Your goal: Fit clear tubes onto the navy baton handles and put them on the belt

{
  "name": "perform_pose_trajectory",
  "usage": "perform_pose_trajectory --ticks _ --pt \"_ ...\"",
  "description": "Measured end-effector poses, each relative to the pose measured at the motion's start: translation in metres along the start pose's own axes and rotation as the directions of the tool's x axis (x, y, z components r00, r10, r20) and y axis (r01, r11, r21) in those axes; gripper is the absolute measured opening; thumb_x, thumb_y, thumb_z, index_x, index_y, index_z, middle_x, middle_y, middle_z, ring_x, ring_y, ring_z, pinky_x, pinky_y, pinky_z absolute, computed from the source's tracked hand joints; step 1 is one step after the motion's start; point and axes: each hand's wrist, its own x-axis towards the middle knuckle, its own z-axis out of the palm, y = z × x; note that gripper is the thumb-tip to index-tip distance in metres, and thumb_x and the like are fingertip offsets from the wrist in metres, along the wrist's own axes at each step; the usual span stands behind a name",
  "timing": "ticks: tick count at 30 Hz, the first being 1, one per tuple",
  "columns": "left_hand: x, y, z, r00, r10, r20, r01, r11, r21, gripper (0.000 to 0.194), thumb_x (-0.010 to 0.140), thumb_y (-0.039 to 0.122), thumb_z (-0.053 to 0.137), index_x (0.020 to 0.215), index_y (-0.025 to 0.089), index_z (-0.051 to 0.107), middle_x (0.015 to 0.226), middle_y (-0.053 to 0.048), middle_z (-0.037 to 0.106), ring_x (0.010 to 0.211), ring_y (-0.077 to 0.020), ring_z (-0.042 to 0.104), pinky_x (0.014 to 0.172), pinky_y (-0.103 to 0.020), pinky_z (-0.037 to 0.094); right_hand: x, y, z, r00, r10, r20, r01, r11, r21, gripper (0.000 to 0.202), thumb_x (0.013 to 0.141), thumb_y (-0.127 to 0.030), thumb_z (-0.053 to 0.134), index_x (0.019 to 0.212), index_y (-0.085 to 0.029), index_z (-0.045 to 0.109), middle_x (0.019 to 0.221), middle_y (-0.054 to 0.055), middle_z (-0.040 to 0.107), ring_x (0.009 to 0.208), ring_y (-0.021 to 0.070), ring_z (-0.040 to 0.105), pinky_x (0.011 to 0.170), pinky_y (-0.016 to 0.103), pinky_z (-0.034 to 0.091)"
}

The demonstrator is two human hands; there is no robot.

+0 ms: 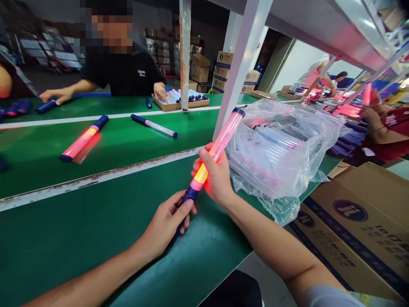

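I hold a lit baton (223, 138) with a glowing red-orange tube and a dark blue handle, slanted up to the right over the green conveyor belt (96, 226). My left hand (168, 221) grips the blue handle at the lower end. My right hand (215, 175) wraps the glowing tube just above it. The baton's blue-capped tip sits by a clear plastic bag (287, 149) with several unlit batons inside.
Another lit baton (83, 138) and an unlit one (154, 125) lie on the belt's far lane. A person in a black shirt (128, 72) sits opposite by a cardboard tray (179, 101) of batons. A white post (238, 64) rises ahead. Cardboard boxes (361, 221) stand at the right.
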Motion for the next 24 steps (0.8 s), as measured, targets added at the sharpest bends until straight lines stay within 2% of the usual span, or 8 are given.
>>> perform_pose_trajectory --ticks 4,7,10,14,17,19,24 --pt "-0.004 -0.005 0.003 0.997 0.063 -0.036 -0.057 0.988 0.144 0.044 0.100 0.055 0.053 0.129 0.022 0.057 0.088 0.000 0.063 0.062 -0.0109 0.052 0.052 -0.021 0.044 -0.004 -0.001 0.009 1.000 0.022 -0.001 -0.022 1.000 0.000 0.027 0.092 -0.037 0.069 0.095 -0.026 0.044 0.066 -0.010 0.053 0.046 0.0074 0.052 0.043 0.019 0.043" --pt "-0.008 -0.007 0.004 0.988 0.150 -0.046 -0.131 0.948 0.290 0.040 0.103 0.052 0.048 0.130 0.023 0.058 0.083 0.001 0.062 0.063 -0.0123 0.052 0.055 -0.022 0.044 -0.008 -0.002 0.014 0.999 -0.018 -0.038 0.017 0.999 -0.037 0.027 0.093 -0.036 0.068 0.096 -0.026 0.044 0.064 -0.011 0.050 0.044 0.0067 0.048 0.043 0.019 0.041" --pt "-0.012 -0.007 0.005 0.979 0.197 -0.047 -0.167 0.915 0.368 0.040 0.104 0.050 0.045 0.130 0.023 0.058 0.080 0.000 0.061 0.063 -0.0137 0.053 0.057 -0.024 0.044 -0.011 -0.002 0.018 0.996 -0.063 -0.062 0.059 0.995 -0.077 0.025 0.094 -0.036 0.067 0.097 -0.026 0.044 0.061 -0.012 0.047 0.043 0.0078 0.048 0.042 0.019 0.040" --pt "-0.013 -0.005 0.006 0.963 0.267 -0.037 -0.231 0.888 0.397 0.035 0.105 0.046 0.045 0.128 0.023 0.059 0.090 -0.003 0.067 0.076 -0.0167 0.061 0.068 -0.027 0.049 -0.013 -0.004 0.020 0.990 -0.134 -0.050 0.127 0.983 -0.131 0.026 0.094 -0.036 0.068 0.096 -0.026 0.043 0.063 -0.012 0.047 0.041 0.0077 0.045 0.041 0.021 0.039" --pt "-0.013 -0.005 0.007 0.943 0.330 -0.048 -0.284 0.872 0.398 0.031 0.106 0.041 0.046 0.128 0.023 0.058 0.099 -0.004 0.070 0.093 -0.0201 0.065 0.083 -0.031 0.050 -0.014 -0.005 0.023 0.997 -0.047 -0.063 0.041 0.995 -0.094 0.028 0.092 -0.034 0.069 0.093 -0.026 0.043 0.064 -0.012 0.046 0.042 0.0071 0.042 0.042 0.021 0.037" --pt "-0.014 -0.005 0.008 0.930 0.362 -0.059 -0.311 0.864 0.395 0.029 0.105 0.037 0.048 0.126 0.022 0.060 0.103 -0.004 0.070 0.097 -0.0207 0.065 0.089 -0.032 0.050 -0.017 -0.004 0.025 0.997 0.032 -0.074 -0.036 0.998 -0.052 0.030 0.089 -0.033 0.071 0.089 -0.026 0.042 0.063 -0.012 0.044 0.043 0.0066 0.039 0.041 0.019 0.034" --pt "-0.022 -0.006 0.011 0.903 0.427 -0.047 -0.375 0.837 0.399 0.026 0.103 0.030 0.049 0.122 0.018 0.061 0.113 -0.008 0.071 0.101 -0.0213 0.065 0.093 -0.033 0.050 -0.034 -0.002 0.032 0.994 0.026 -0.102 -0.025 1.000 0.008 0.035 0.084 -0.028 0.077 0.088 -0.024 0.042 0.063 -0.012 0.044 0.043 0.0051 0.038 0.042 0.017 0.035"
